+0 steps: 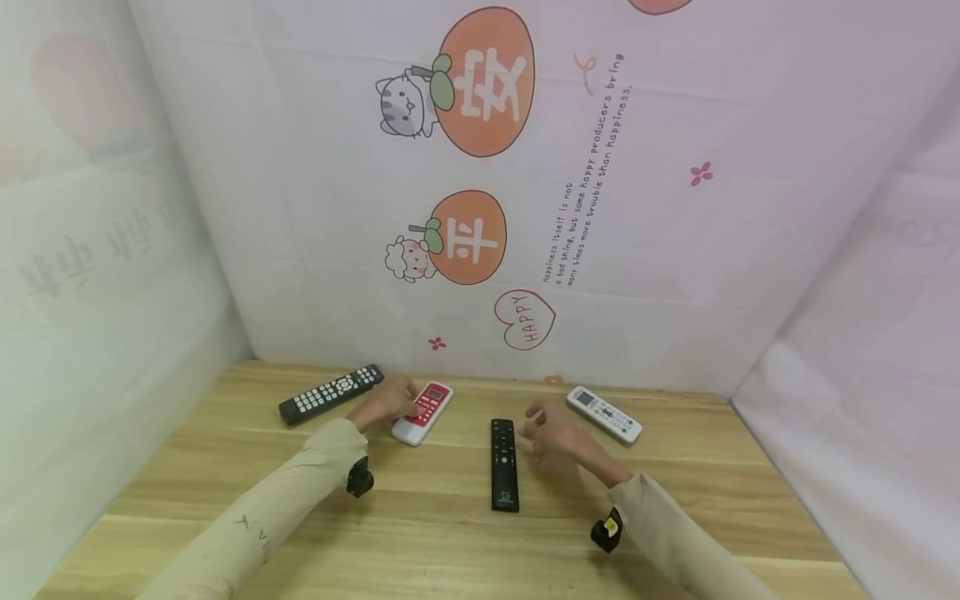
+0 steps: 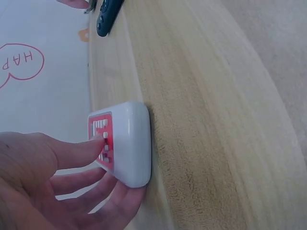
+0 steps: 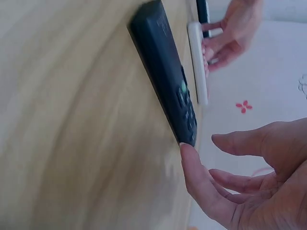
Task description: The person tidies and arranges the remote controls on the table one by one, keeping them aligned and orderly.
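My left hand [image 1: 390,398] is at a red and white remote control [image 1: 411,432] lying on the table. In the left wrist view its thumb [image 2: 81,152] lies on the red button face, and the other fingers [image 2: 125,203] curl against the white side. My right hand [image 1: 558,432] is just right of a slim black remote control [image 1: 505,467]. The right wrist view shows one fingertip [image 3: 186,149] right at that remote's far end, while the thumb [image 3: 235,143] is held apart from it. Nothing is between the right thumb and fingers.
A long black remote control with white buttons [image 1: 330,394] lies left of my left hand. Beyond my right hand lies a white remote control [image 1: 606,414] with a small screen. The wooden table [image 1: 420,542] ends at a printed white cloth wall [image 1: 337,275] behind, with cloth on both sides.
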Motion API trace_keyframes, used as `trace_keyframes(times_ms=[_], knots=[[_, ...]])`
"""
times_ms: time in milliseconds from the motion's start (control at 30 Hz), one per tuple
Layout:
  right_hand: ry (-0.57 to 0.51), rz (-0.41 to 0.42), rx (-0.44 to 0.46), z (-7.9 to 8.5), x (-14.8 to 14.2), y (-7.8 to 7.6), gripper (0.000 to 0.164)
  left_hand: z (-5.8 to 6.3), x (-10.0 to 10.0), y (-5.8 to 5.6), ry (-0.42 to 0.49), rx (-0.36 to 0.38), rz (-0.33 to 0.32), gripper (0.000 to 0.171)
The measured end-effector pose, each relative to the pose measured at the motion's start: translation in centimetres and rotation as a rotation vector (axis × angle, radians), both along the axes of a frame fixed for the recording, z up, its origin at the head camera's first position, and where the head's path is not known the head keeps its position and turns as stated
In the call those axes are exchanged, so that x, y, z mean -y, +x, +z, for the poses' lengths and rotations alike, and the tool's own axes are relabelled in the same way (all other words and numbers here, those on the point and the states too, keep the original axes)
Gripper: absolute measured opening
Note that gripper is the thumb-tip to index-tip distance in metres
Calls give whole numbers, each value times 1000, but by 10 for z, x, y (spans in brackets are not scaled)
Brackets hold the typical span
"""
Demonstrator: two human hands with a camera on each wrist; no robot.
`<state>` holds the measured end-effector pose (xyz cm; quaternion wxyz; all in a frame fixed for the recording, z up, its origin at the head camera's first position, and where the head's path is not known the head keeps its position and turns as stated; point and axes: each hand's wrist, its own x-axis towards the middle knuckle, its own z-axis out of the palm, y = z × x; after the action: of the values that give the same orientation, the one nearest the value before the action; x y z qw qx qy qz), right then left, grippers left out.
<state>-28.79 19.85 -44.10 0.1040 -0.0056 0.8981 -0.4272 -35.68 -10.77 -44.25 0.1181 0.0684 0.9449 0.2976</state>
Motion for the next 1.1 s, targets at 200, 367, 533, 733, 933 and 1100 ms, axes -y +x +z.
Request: trace_keyframes(times_ms=[200, 367, 533, 733, 933, 1100], knots=[[22, -15, -65, 5, -12, -5, 41, 0, -2, -3, 49, 30, 20, 42], [131, -11, -152, 7, -21, -10, 34, -1, -2, -3, 55, 27, 19, 40], [194, -6, -267, 6, -32, -19, 27, -1, -2, 0, 48, 21, 18, 39], [205, 7, -335, 8, -49, -22, 25, 0, -1, 3, 32, 13, 13, 37], [247, -25, -379, 11, -71, -28, 24, 1, 0, 3, 72, 15, 24, 35], [273, -53, -371, 8, -84, -33, 27, -3, 2, 3, 110, 57, 9, 36]])
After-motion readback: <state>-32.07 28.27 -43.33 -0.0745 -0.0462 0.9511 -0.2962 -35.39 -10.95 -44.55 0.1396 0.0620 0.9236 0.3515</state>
